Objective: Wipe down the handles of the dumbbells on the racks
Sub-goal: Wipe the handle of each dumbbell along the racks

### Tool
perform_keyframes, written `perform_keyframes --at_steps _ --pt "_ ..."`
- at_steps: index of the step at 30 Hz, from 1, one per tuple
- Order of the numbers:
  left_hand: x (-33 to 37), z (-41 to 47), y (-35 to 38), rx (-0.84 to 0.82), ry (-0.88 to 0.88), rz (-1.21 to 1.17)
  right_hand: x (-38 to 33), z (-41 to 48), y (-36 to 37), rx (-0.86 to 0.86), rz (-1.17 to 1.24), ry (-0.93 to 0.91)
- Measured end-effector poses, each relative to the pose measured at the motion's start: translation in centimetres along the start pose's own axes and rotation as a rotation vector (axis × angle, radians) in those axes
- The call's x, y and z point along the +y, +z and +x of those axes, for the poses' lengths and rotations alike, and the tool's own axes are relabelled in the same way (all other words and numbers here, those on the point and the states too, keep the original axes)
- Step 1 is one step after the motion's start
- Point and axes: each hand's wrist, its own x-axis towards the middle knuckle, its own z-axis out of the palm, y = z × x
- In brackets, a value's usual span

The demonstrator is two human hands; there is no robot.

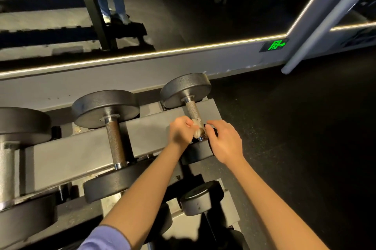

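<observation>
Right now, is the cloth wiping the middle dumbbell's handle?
No, the left hand holds the cloth against the handle of the rightmost dumbbell; the middle dumbbell's handle is bare.
</observation>
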Motion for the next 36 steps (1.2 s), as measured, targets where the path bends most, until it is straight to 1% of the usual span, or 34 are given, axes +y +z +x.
perform_keyframes --at_steps 2,4,6,10,13,16,18,19,20,21,22,23,25,27,29,33,36 --pt "0.2 -0.6 0.0 -0.038 0.026 0.071 0.1 0.1 0.1 0.011 -0.008 -0.019" --pt "0.4 -0.8 -0.4 -0.073 0.017 0.099 0.2 0.2 0.2 0.013 -0.017 -0.039" --pt "0.8 -1.2 -0.7 -0.063 -0.009 0.123 0.2 0.2 0.2 0.002 -0.016 -0.053" --pt "1.4 -1.6 -1.0 0.022 -0.023 -0.003 0.2 0.3 0.2 -0.049 -0.001 -0.036" --pt "2.2 -2.2 -0.7 0.040 -0.084 -0.113 -0.2 1.0 -0.6 -0.154 0.154 0.057" --pt "3.1 -2.4 -1.0 0.010 -0.074 -0.097 -0.8 1.7 -1.7 -0.193 0.380 0.118" --pt "4.0 -2.3 -1.7 -0.019 -0.012 -0.059 -1.0 2.3 -2.2 -0.148 0.444 0.139" --pt "4.4 -2.2 -2.1 0.000 0.066 -0.028 -0.9 2.6 -2.2 -0.115 0.436 0.152" --pt "4.9 -2.2 -2.6 0.057 0.160 0.020 -0.9 2.9 -2.1 -0.092 0.398 0.176" --pt "5.5 -2.1 -3.2 0.153 0.260 0.085 -0.8 3.2 -1.9 -0.080 0.336 0.194" --pt "6.0 -2.0 -3.7 0.247 0.351 0.158 -0.7 3.6 -1.7 -0.091 0.262 0.204" --pt "6.4 -1.6 -4.3 0.301 0.410 0.238 -0.6 3.9 -1.4 -0.127 0.197 0.202" --pt "6.4 -0.6 -5.1 0.263 0.424 0.397 -0.6 4.7 -1.2 -0.242 0.134 0.208" --pt "5.8 0.2 -5.4 0.180 0.365 0.508 -0.8 5.2 -1.1 -0.304 0.101 0.222" --pt "5.3 0.4 -5.4 0.167 0.365 0.555 -1.0 5.5 -0.7 -0.269 0.112 0.213" --pt "4.5 0.4 -5.4 0.223 0.456 0.564 -1.5 6.2 0.0 -0.161 0.150 0.182" --pt "4.4 0.6 -5.7 0.228 0.503 0.586 -2.5 7.3 0.1 -0.063 0.188 0.106"
